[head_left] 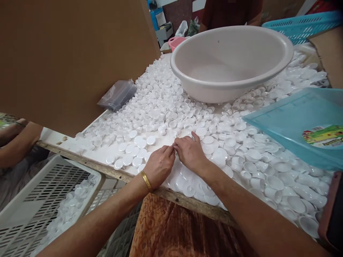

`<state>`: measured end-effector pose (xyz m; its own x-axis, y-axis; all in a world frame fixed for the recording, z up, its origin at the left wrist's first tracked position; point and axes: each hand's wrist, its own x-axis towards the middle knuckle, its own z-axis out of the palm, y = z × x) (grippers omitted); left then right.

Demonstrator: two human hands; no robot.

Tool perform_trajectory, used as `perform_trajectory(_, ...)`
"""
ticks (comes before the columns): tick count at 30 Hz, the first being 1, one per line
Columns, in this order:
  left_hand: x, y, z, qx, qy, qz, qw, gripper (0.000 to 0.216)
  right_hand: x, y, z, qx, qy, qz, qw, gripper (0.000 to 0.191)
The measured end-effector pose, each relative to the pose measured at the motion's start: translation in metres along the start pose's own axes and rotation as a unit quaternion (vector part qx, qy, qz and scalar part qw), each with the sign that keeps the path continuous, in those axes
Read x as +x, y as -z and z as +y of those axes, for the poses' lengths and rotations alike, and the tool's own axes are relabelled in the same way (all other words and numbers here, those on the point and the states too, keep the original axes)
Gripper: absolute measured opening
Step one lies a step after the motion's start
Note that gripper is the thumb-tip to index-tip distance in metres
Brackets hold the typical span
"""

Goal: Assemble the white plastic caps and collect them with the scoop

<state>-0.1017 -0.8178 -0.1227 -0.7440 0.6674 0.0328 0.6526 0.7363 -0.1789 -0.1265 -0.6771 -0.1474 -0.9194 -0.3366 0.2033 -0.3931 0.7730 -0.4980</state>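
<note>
A table [80, 161] is heaped with several small white plastic toy cups and saucers [166, 107]. My left hand [158, 166], with a gold bangle on the wrist, and my right hand [190, 152] meet at the near edge of the heap, fingertips pinched together. Both are closed around a small white piece between them that I cannot make out. Flat white saucers [134, 150] lie just left of my hands.
A large beige basin [230, 60] sits on the pile at the back. A teal plastic lid [294, 125] lies at right, a teal basket [302, 25] behind. A white crate [40, 200] with white pieces stands lower left. Another person's arm [16, 139] is at left; someone stands beyond the basin.
</note>
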Motion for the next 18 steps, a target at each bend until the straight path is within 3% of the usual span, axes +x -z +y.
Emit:
perform_trajectory(13, -0.001, -0.004, 0.008, -0.006, 0.03, 0.051, 0.998, 0.024, -0.001, -0.005, -0.007, -0.007, -0.015, 0.026, 1.0, 0.015)
perform_trajectory(18, -0.005, -0.008, -0.004, -0.173, 0.092, 0.127, 0.972, 0.018, -0.001, -0.005, -0.004, 0.006, -0.015, 0.028, 0.999, 0.018)
